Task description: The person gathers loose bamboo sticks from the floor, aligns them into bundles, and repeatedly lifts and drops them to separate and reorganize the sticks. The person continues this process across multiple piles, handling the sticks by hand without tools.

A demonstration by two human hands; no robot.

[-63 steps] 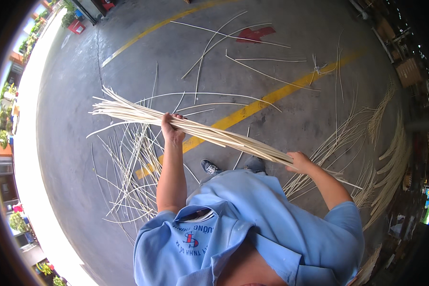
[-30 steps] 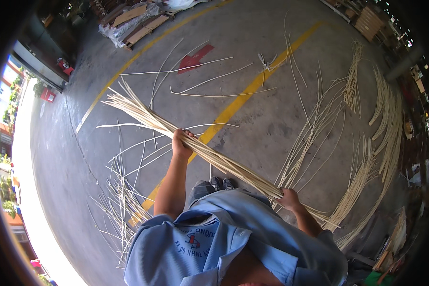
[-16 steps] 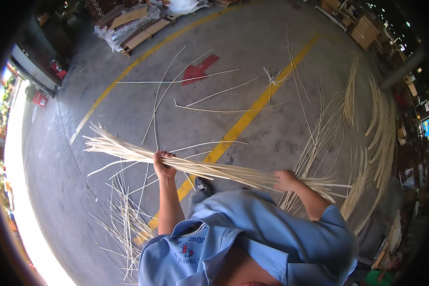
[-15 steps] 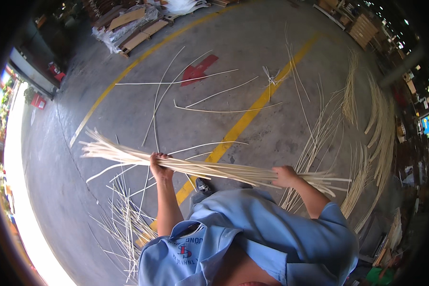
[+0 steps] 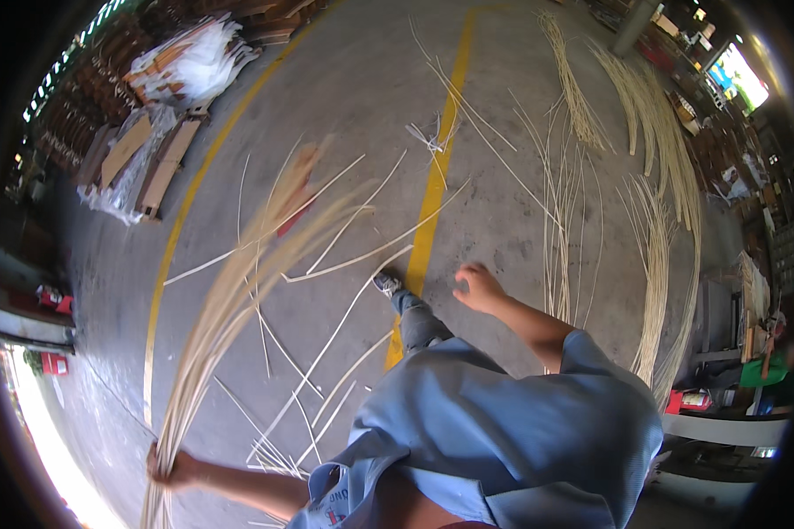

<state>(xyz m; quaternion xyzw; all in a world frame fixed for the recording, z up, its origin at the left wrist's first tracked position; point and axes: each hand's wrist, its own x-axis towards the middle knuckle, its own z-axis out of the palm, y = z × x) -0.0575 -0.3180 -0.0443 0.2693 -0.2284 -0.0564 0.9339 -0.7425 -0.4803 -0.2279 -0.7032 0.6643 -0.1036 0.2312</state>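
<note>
My left hand [image 5: 169,465] is stretched out low at the left and is closed around a bundle of long pale rattan canes [image 5: 229,304]. The bundle arcs up and away from the hand, blurred with motion, toward the middle of the floor. My right hand [image 5: 478,286] is out in front at the centre, empty, with the fingers loosely apart, above the yellow floor line [image 5: 430,207]. One of my feet [image 5: 386,283] shows just left of that hand.
Loose canes [image 5: 344,309] lie scattered on the concrete floor. Longer cane bundles [image 5: 655,167] lie in rows at the right. Wrapped boards and pallets [image 5: 163,106] are stacked at the upper left. Shelves and gear stand along the right edge.
My right hand has let go of the cane bundle. My left hand has swung the bundle out to the left and down, and the view has turned.
</note>
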